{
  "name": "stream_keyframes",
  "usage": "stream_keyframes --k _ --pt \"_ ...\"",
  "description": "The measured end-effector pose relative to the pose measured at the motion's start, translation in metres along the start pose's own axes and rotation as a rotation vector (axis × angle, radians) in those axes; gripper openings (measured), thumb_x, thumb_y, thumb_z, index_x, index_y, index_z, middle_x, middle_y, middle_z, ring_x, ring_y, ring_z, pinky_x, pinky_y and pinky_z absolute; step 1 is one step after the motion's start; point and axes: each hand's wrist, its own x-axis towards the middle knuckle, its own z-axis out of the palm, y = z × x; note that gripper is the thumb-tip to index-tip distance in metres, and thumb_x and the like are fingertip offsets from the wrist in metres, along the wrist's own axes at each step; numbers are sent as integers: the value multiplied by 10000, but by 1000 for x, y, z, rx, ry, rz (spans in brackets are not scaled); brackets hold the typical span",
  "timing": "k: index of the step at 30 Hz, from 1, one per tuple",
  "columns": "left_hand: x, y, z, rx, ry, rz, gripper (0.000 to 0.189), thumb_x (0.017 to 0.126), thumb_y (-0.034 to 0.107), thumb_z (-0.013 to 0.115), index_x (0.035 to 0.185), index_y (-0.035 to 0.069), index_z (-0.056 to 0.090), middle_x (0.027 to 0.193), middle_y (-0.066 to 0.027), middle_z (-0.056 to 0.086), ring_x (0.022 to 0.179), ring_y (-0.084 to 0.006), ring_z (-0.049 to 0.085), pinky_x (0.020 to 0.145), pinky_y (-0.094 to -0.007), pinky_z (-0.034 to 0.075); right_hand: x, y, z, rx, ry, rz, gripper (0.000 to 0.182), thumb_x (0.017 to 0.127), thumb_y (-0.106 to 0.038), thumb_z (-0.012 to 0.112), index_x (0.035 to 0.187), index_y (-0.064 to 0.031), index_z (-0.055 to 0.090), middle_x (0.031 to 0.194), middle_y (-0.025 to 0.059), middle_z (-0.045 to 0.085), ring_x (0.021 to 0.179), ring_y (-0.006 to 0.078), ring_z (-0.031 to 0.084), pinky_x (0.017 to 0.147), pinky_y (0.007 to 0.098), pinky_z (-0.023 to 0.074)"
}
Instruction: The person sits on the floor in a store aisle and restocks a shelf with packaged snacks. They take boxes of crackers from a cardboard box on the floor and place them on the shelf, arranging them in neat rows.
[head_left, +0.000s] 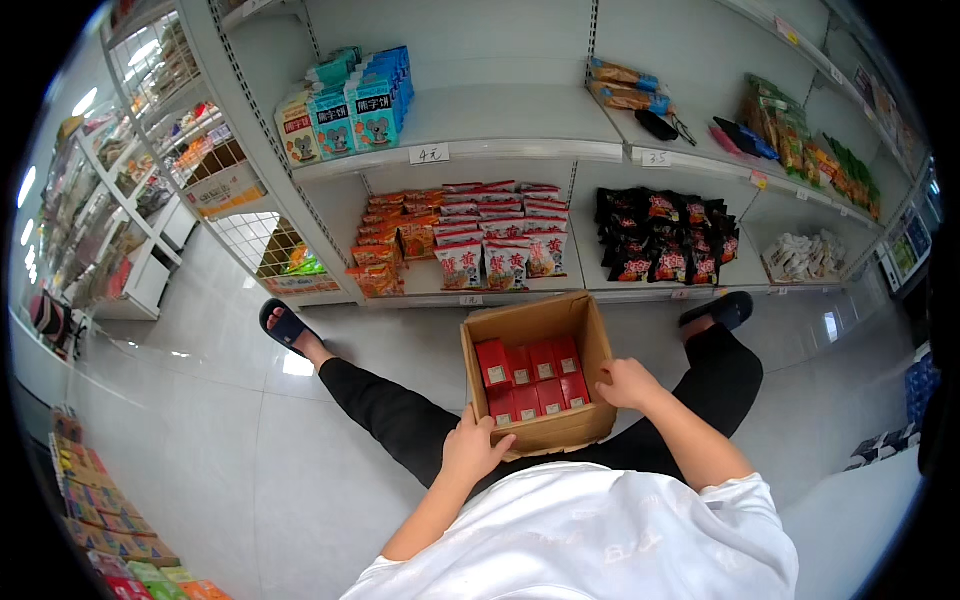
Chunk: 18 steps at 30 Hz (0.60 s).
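Note:
An uncovered cardboard box stands between the person's legs, close to the shelf. Inside it, several small red boxes stand in two rows, each with a pale label. My left hand holds the near left corner of the cardboard box, fingers over the rim and thumb along the near wall. My right hand grips its right wall, with the fingers bent over the edge. Neither hand touches the red boxes.
The lower shelf bears orange snack packets, white-and-red packets, black packets and pale packets. Blue cartons and brown packets lie on the shelf above. Packaged goods stand at lower left. Sandalled feet flank the box.

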Motion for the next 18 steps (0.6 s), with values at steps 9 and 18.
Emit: stream_keyframes --k 9,18 --pt "-7 7 2 93 19 -81 305 870 355 800 944 60 777 1033 -157 676 878 -368 728 750 -474 604 29 -27 -27 -463 -567 -148 453 898 -389 651 1094 -1 782 1162 233 744 1092 404 713 936 492 570" --pt "2 7 -16 313 -3 -187 269 888 344 771 953 85 798 991 -133 719 865 -353 732 749 -481 592 118 -51 -29 -670 -944 -266 608 995 -555 571 1292 -48 728 1360 171 690 1263 389 631 1039 479 503"
